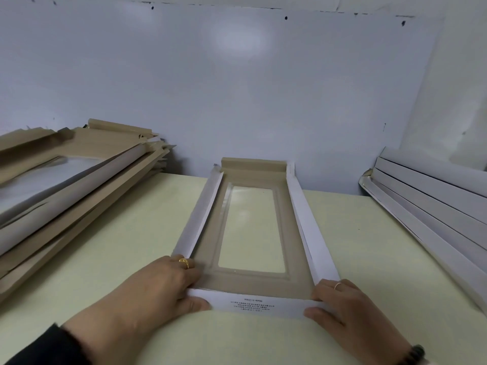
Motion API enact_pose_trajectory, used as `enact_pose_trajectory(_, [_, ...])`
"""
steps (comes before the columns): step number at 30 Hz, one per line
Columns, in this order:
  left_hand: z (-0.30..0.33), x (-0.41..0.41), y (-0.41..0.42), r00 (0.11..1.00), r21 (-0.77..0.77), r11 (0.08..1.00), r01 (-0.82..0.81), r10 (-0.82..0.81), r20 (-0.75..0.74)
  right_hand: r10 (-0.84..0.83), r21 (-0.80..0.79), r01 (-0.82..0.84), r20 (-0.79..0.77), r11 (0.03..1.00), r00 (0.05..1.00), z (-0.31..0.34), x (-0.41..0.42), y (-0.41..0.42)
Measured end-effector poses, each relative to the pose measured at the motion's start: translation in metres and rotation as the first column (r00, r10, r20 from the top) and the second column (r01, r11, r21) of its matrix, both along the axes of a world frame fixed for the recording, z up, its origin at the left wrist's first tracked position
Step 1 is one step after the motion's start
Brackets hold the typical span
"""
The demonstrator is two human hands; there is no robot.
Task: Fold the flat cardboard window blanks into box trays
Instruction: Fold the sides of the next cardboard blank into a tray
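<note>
Left hand (168, 283) and right hand (340, 301) pinch the tray's (297, 206) near flap on a pale-yellow table (118, 259), white wall (237, 88) behind.

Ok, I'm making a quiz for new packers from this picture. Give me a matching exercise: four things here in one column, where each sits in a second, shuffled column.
Things:
1. stack of flat blanks
2. tray being folded
3. stack of white folded trays
4. near end flap

Places:
A. table centre
B. far left of the table
C. between the left hand and the right hand
D. right edge, by the wall

Pairs: 1-B, 2-A, 3-D, 4-C
</note>
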State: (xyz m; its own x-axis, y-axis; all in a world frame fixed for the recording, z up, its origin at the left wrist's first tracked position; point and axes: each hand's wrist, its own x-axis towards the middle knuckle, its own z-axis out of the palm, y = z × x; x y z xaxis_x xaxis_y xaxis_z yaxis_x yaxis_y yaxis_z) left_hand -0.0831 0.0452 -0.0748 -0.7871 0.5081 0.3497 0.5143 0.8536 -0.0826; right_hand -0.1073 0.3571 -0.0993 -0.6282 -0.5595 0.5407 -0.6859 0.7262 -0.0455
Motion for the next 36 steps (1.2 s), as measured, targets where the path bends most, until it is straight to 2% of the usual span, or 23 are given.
enact_pose_trajectory(1, [0.002,0.001,0.001,1.0,-0.007,1.0,-0.027,0.027,0.003,-0.003,-0.003,0.003,0.003,1.0,1.0,0.0,0.0,0.0])
enact_pose_trajectory(3, [-0.007,0.002,-0.004,0.985,0.059,0.993,-0.097,0.088,0.147,-0.005,-0.007,0.005,0.004,1.0,1.0,0.0,0.001,0.0])
enact_pose_trajectory(4, [-0.013,0.002,-0.007,0.98,0.075,0.99,-0.116,0.102,0.17,-0.005,-0.007,0.005,0.003,1.0,1.0,0.0,0.001,-0.001])
enact_pose_trajectory(8, [-0.017,0.004,-0.007,0.982,0.138,0.983,-0.125,0.103,0.156,-0.013,-0.01,0.014,0.014,1.0,1.0,-0.001,0.001,-0.001])
enact_pose_trajectory(10, [-0.019,0.004,-0.007,0.997,0.134,0.989,-0.061,0.055,0.046,-0.014,-0.015,0.015,0.027,1.0,1.0,-0.002,0.001,0.0])
enact_pose_trajectory(11, [-0.018,0.004,-0.007,0.998,0.138,0.989,-0.061,0.056,0.038,-0.014,-0.013,0.014,0.029,1.0,0.999,-0.002,0.001,0.0])
enact_pose_trajectory(14, [-0.025,0.002,-0.011,0.977,0.291,0.949,-0.12,0.061,0.205,-0.012,-0.003,0.012,0.028,1.0,1.0,-0.001,0.001,0.0])
enact_pose_trajectory(17, [-0.026,0.002,-0.014,0.97,0.402,0.907,-0.123,0.024,0.243,-0.015,-0.009,0.015,0.04,1.0,0.999,-0.001,0.001,0.0])
enact_pose_trajectory(21, [-0.027,0.004,-0.018,0.974,0.394,0.915,-0.089,-0.003,0.226,-0.022,-0.012,0.023,0.042,1.0,0.999,-0.001,0.002,-0.001])
enact_pose_trajectory(25, [-0.028,0.006,-0.018,0.978,0.306,0.949,-0.081,0.016,0.208,-0.027,-0.011,0.028,0.067,1.0,0.997,0.001,0.003,-0.002])
enact_pose_trajectory(31, [-0.019,0.003,-0.017,0.956,0.41,0.905,-0.111,-0.016,0.294,-0.027,-0.013,0.028,0.08,1.0,0.996,0.002,0.005,-0.002])
enact_pose_trajectory(36, [-0.021,0.01,-0.012,0.959,0.392,0.916,-0.082,-0.035,0.283,-0.01,-0.01,0.011,0.114,1.0,0.993,0.006,0.007,-0.005])
